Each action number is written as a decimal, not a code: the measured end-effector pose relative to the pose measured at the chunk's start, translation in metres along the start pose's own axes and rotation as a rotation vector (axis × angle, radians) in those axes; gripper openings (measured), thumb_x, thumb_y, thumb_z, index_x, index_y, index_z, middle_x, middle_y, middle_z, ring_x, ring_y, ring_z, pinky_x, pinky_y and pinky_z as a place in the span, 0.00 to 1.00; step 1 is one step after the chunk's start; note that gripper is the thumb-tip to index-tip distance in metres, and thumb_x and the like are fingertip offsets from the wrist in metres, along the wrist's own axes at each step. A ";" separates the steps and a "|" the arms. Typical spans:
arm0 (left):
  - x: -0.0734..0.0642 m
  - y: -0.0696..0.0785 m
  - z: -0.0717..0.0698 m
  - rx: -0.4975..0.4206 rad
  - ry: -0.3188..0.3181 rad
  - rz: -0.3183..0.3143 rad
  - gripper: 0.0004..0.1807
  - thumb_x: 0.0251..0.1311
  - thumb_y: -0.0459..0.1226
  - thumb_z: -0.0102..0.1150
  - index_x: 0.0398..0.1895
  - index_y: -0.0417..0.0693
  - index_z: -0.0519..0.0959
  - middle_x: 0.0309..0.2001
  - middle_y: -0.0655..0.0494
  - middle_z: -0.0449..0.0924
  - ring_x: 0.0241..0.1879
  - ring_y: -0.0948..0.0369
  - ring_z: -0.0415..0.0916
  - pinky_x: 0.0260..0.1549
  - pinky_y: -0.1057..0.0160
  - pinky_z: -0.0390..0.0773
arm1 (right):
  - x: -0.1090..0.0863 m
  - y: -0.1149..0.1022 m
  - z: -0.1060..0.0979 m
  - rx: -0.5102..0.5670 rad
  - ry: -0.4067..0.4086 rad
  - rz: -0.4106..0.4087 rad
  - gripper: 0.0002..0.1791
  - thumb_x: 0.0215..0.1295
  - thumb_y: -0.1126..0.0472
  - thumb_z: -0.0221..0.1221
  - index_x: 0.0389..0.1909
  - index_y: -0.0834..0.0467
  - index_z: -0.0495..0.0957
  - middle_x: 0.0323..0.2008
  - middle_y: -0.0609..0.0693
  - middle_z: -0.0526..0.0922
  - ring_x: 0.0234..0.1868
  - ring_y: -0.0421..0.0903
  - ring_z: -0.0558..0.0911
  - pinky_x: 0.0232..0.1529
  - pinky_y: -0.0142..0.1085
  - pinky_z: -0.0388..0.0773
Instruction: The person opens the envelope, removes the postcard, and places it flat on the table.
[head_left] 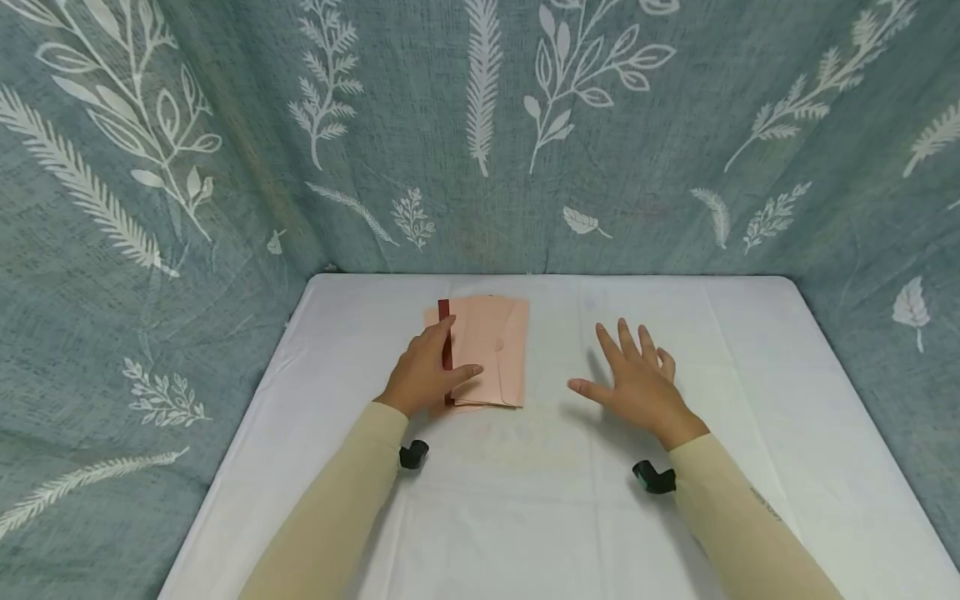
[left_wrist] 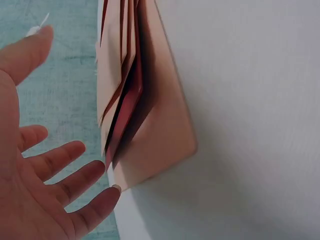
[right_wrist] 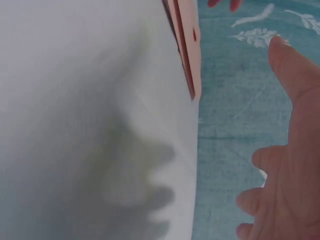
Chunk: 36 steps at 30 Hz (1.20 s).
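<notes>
A stack of peach envelopes (head_left: 495, 346) lies on the white-covered table, left of centre, the top one with its flap side up. Along the stack's left edge shows a dark red strip (head_left: 444, 310); in the left wrist view this dark red piece (left_wrist: 129, 107) sits between the peach layers. My left hand (head_left: 426, 367) hovers at the left side of the stack, thumb and fingers spread and nothing gripped. Whether a fingertip touches the paper I cannot tell. Off to the right of the envelopes, my right hand (head_left: 641, 387) is held above the table with its fingers spread, holding nothing.
The table (head_left: 525, 517) has a white cloth over it. A blue-green curtain (head_left: 450, 225) with white leaf prints hangs behind and beside it. Small black devices (head_left: 414, 455) sit at both wrists.
</notes>
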<state>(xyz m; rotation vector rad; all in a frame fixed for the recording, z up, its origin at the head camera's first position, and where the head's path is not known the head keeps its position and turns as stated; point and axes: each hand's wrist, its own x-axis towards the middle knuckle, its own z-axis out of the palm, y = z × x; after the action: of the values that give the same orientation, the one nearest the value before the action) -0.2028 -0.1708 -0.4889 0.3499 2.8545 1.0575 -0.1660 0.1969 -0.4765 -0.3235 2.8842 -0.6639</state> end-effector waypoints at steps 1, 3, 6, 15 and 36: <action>0.000 0.001 0.002 -0.009 0.000 -0.005 0.56 0.65 0.59 0.76 0.88 0.49 0.58 0.80 0.43 0.65 0.75 0.39 0.64 0.69 0.35 0.68 | -0.001 -0.001 0.001 0.002 0.001 -0.007 0.66 0.65 0.13 0.50 0.91 0.51 0.42 0.88 0.62 0.34 0.85 0.68 0.30 0.74 0.71 0.31; 0.001 0.000 0.005 -0.026 0.001 -0.009 0.55 0.66 0.57 0.75 0.88 0.48 0.57 0.79 0.43 0.66 0.75 0.40 0.64 0.70 0.36 0.68 | -0.003 -0.002 0.004 0.007 0.005 -0.021 0.66 0.66 0.14 0.51 0.91 0.51 0.42 0.88 0.62 0.35 0.85 0.68 0.31 0.74 0.70 0.32; 0.002 0.001 0.011 -0.070 0.013 -0.015 0.53 0.68 0.55 0.75 0.87 0.46 0.58 0.77 0.42 0.68 0.75 0.43 0.65 0.71 0.39 0.67 | -0.008 -0.003 0.009 0.021 -0.001 -0.038 0.65 0.67 0.15 0.53 0.91 0.52 0.43 0.88 0.61 0.35 0.85 0.68 0.32 0.74 0.70 0.34; 0.006 0.010 0.017 -0.259 0.068 -0.081 0.45 0.74 0.52 0.70 0.84 0.43 0.61 0.71 0.43 0.71 0.67 0.48 0.70 0.67 0.44 0.71 | -0.016 -0.006 0.020 0.062 -0.001 -0.079 0.64 0.68 0.19 0.56 0.90 0.53 0.45 0.88 0.61 0.37 0.85 0.67 0.34 0.74 0.69 0.38; 0.019 0.008 0.019 -0.605 0.081 -0.410 0.33 0.78 0.51 0.64 0.73 0.38 0.70 0.56 0.44 0.77 0.52 0.52 0.76 0.56 0.52 0.77 | -0.030 -0.007 0.024 0.122 0.009 -0.142 0.61 0.71 0.23 0.59 0.90 0.54 0.46 0.88 0.61 0.41 0.85 0.67 0.38 0.71 0.70 0.42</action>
<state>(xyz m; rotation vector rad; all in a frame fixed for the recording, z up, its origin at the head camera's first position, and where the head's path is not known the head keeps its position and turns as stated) -0.2173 -0.1482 -0.4977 -0.3106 2.3357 1.7540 -0.1309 0.1881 -0.4918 -0.5133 2.8324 -0.8624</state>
